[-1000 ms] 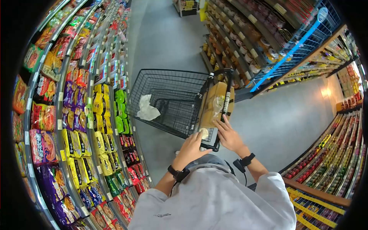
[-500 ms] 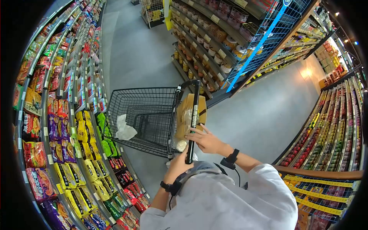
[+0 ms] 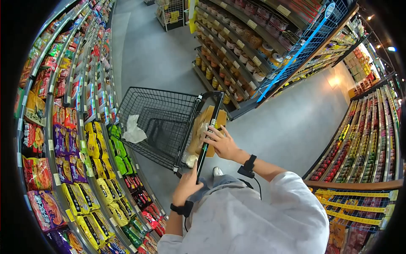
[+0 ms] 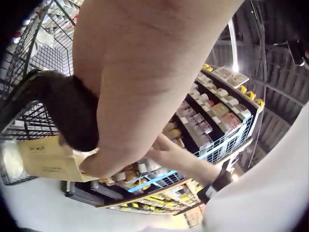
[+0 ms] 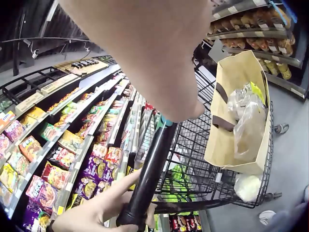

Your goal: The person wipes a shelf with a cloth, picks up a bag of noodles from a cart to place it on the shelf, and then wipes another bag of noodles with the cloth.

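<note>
A black shopping cart (image 3: 165,92) stands in front of me. My left hand (image 3: 186,186) grips the near end of its black handle (image 5: 154,164), with fingers and thumb around the bar in the right wrist view. Farther along the bar, my right hand (image 3: 224,146) rests across it, fingers spread and fairly straight. Under the handle sits a tan paper bag (image 5: 251,166) with dark straps and clear plastic packaging (image 5: 248,125) inside. Beside the bag is a whitish round bundle (image 5: 247,187). A crumpled white sheet (image 3: 134,130) lies toward the cart's far left side.
Close on the left, a shelf of packaged instant noodles (image 3: 76,199) runs along the aisle. Jar shelves (image 3: 237,46) end in a blue wire rack (image 3: 292,59) ahead right. Another curved shelf (image 3: 359,135) is at right. Grey floor (image 3: 279,122) lies between them.
My left hand has gone from beside the round bundle to gripping the handle. The right hand has shifted onto the bar. The cart has angled and sits farther left in view.
</note>
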Motion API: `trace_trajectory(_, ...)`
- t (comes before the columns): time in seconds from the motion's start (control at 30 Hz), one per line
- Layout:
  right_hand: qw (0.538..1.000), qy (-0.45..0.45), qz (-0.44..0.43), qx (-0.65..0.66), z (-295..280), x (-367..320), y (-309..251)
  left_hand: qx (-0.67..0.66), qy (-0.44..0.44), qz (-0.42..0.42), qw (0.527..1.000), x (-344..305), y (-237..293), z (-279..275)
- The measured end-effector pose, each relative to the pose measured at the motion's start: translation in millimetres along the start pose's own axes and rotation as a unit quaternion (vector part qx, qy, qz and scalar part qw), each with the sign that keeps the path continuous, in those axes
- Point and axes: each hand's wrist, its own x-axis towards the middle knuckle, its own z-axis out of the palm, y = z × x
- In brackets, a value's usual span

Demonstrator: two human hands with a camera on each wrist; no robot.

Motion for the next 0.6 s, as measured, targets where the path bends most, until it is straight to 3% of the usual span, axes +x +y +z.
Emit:
trace_trajectory(0.03,1.000,-0.010,0.003,-0.008,1.7,6.6,-6.0,0.092,0.003,-0.008,0.996,-6.3,2.0,-4.4)
trace_trajectory(0.13,0.999,-0.030,0.029,-0.004,8.4,25.2,-25.6,0.111,0.069,0.041,0.991,-15.5,-27.4,-13.2)
trace_trajectory(0.33,0.999,-0.019,0.038,-0.034,21.9,57.5,-56.9,0.058,0.084,0.062,0.993,-21.1,-74.7,-52.6)
trace_trajectory(0.6,0.998,-0.034,0.046,-0.025,30.3,106.5,-82.4,0.081,0.094,0.071,0.990,-20.9,-117.2,-109.3)
